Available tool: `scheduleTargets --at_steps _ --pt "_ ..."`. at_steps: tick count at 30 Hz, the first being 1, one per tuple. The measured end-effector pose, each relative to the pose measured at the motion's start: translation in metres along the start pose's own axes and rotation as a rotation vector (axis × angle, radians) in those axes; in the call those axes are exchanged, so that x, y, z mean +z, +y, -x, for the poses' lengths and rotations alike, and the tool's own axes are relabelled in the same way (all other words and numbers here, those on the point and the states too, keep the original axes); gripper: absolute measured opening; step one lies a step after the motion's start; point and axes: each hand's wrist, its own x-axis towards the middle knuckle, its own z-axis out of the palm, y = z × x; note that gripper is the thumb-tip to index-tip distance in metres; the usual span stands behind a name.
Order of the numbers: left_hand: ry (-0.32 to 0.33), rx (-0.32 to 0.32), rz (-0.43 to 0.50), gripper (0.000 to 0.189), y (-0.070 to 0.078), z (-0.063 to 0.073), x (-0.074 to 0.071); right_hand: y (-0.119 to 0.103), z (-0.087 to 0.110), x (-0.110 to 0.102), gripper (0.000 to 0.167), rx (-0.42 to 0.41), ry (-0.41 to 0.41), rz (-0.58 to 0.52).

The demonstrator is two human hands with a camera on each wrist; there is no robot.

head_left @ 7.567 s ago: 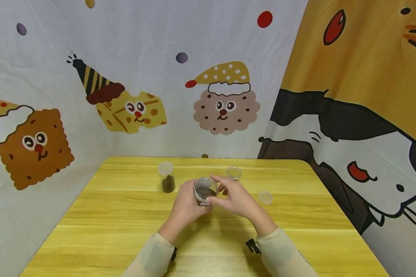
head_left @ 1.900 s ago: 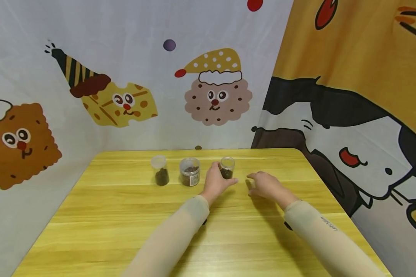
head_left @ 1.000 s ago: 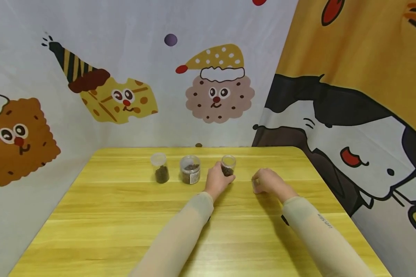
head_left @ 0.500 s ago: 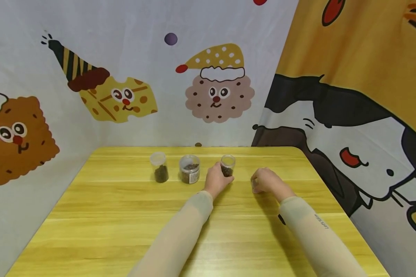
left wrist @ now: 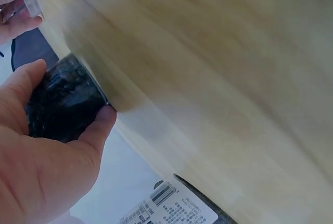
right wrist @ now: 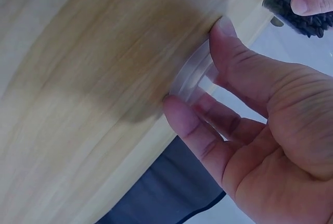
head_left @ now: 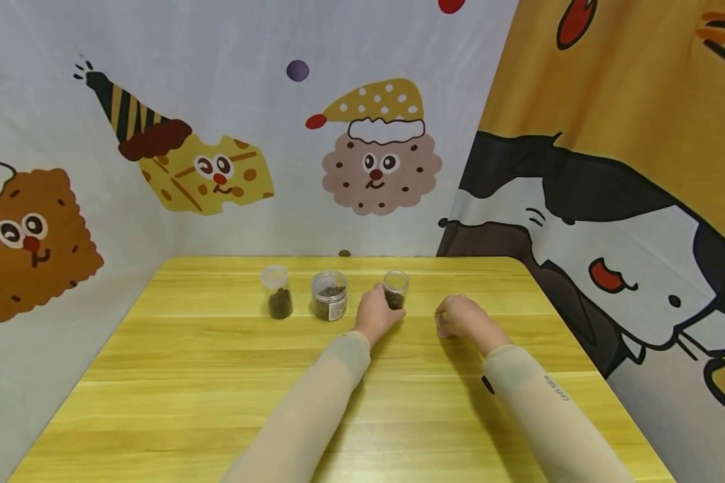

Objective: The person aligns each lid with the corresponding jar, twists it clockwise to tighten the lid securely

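My left hand (head_left: pixel 377 314) grips a small clear jar (head_left: pixel 396 289) that stands on the table without a lid. Dark seed-like pieces (right wrist: pixel 299 10) show through its wall in the right wrist view. To the right of the jar, my right hand (head_left: pixel 466 318) pinches a round clear plastic lid (right wrist: pixel 190 73) between thumb and fingers, its rim at the tabletop. In the head view the fingers cover most of that lid. A wider open jar (head_left: pixel 329 296) with a white label (left wrist: pixel 169 206) and dark contents stands left of my left hand.
A taller clear container (head_left: pixel 276 292) with a whitish top, partly filled with dark material, stands farthest left in the row. All rest on a yellow wooden table (head_left: pixel 217 402). A printed cloth (head_left: pixel 248 80) hangs behind the table's far edge.
The wide jar, earlier held in both hands, now stands beside the taller container. My left hand has moved onto the small jar; my right has taken hold of the lid. Lately both stay nearly still.
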Motion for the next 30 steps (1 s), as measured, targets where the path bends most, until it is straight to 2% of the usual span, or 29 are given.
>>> scheduleTargets --at_steps 10,19,25,30 --pt "-0.060 -0.014 -0.038 0.064 0.001 0.003 -0.004 -0.003 0.002 0.003 0.047 -0.018 -0.005 0.054" --pt "-0.068 -0.006 -0.015 0.068 0.004 0.011 -0.011 -0.003 0.004 0.002 0.051 -0.009 0.006 0.034" --pt "-0.078 0.080 0.025 0.068 0.005 0.030 -0.026 -0.003 0.009 0.001 0.051 -0.005 0.051 -0.073" --pt "-0.094 0.123 0.053 0.069 0.002 0.052 -0.044 -0.007 0.020 -0.008 0.054 -0.080 0.127 -0.151"
